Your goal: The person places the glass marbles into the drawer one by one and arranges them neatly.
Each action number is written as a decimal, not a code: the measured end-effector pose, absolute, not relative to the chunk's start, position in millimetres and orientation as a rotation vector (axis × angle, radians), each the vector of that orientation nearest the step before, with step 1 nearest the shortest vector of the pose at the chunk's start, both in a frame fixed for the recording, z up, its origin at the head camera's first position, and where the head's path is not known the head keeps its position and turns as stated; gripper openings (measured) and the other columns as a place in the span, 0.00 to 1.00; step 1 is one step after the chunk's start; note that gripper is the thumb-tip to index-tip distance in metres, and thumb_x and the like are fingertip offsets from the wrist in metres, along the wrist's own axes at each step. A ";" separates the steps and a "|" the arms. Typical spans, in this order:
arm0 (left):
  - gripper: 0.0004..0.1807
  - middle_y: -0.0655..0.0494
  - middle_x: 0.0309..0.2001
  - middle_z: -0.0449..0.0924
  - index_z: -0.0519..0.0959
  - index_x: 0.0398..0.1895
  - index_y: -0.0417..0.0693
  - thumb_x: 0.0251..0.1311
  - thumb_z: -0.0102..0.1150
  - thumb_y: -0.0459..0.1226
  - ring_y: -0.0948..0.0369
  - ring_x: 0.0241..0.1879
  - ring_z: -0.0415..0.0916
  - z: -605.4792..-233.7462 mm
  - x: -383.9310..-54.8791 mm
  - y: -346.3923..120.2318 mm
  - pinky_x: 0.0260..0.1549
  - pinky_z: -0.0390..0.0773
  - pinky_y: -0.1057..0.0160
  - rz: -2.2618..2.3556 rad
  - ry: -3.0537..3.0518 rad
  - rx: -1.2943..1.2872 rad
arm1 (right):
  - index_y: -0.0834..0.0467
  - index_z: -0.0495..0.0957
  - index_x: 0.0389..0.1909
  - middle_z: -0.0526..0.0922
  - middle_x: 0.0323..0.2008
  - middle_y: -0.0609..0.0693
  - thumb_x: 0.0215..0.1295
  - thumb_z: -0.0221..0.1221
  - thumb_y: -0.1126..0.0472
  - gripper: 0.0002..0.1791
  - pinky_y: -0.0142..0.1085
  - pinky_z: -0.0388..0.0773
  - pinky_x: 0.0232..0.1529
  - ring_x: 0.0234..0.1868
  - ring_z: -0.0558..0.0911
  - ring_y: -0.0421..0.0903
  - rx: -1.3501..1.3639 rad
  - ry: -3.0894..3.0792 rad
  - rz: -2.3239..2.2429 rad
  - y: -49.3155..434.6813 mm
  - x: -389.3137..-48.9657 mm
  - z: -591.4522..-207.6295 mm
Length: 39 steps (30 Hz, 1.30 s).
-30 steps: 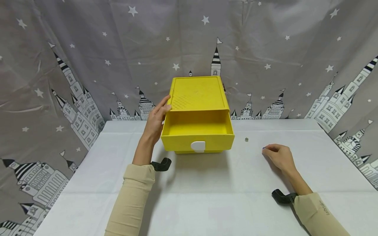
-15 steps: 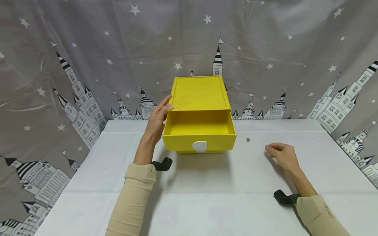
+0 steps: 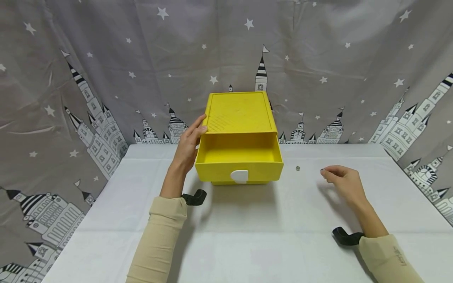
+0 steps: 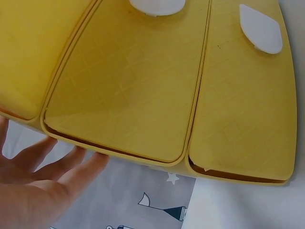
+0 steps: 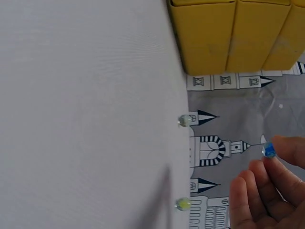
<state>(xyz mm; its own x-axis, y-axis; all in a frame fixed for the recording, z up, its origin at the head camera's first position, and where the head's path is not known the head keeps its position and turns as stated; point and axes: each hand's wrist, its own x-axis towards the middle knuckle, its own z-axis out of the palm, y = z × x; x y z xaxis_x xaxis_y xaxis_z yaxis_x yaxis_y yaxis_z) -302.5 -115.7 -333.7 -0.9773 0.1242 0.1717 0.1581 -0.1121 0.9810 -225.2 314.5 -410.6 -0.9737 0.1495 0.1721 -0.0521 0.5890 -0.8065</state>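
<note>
A yellow drawer cabinet (image 3: 244, 112) stands on the table, its top drawer (image 3: 214, 172) pulled out and bare inside. My left hand (image 3: 186, 147) rests against the cabinet's left side with extended fingers; in the left wrist view the fingertips (image 4: 97, 162) touch its side edge. To the right of the cabinet, my right hand (image 3: 344, 184) is raised above the table. Between thumb and index finger it pinches a blue glass marble (image 5: 269, 150), which is barely visible in the head view. A clear marble (image 3: 297, 168) lies on the table between cabinet and right hand.
The right wrist view also shows a yellow-green marble (image 5: 182, 204) on the white tablecloth (image 3: 247, 251). Two lower drawers (image 4: 128, 81) with white handles are shut. A grey curtain (image 3: 141, 51) printed with castles and stars hangs behind the table.
My right hand has risen a little from the table and shifted slightly right with the marble. The left hand and the cabinet stay put; the head view has shifted slightly.
</note>
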 end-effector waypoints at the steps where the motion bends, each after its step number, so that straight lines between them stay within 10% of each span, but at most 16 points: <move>1: 0.32 0.56 0.73 0.60 0.61 0.76 0.60 0.70 0.51 0.46 0.54 0.64 0.65 -333.6 -302.7 -115.8 0.62 0.65 0.44 -2.306 -2.075 -0.335 | 0.68 0.81 0.49 0.86 0.38 0.59 0.69 0.59 0.51 0.23 0.28 0.73 0.36 0.33 0.79 0.38 -0.075 -2.601 1.326 314.9 -224.3 -408.2; 17: 0.31 0.56 0.72 0.60 0.61 0.76 0.60 0.70 0.50 0.45 0.54 0.64 0.65 -333.3 -301.1 -117.5 0.61 0.66 0.45 -2.313 -2.059 -0.335 | 0.68 0.82 0.47 0.84 0.30 0.39 0.68 0.61 0.52 0.21 0.32 0.71 0.40 0.33 0.80 0.36 -0.059 -2.511 1.350 305.3 -212.2 -385.8; 39: 0.32 0.55 0.73 0.60 0.61 0.76 0.59 0.69 0.50 0.43 0.54 0.63 0.66 -331.8 -300.7 -114.4 0.61 0.68 0.47 -2.360 -2.015 -0.335 | 0.67 0.82 0.45 0.83 0.34 0.35 0.67 0.63 0.55 0.18 0.27 0.70 0.37 0.37 0.80 0.34 0.044 -2.403 1.361 286.3 -192.9 -358.8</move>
<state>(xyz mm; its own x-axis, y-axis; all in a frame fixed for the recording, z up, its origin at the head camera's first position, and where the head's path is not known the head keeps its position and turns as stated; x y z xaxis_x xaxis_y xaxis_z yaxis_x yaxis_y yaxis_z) -300.7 -114.4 -331.8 -0.9767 0.1235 0.1755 0.1540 -0.1663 0.9740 -192.9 286.3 -358.8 -0.9284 0.1556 0.3375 -0.2094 0.5312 -0.8209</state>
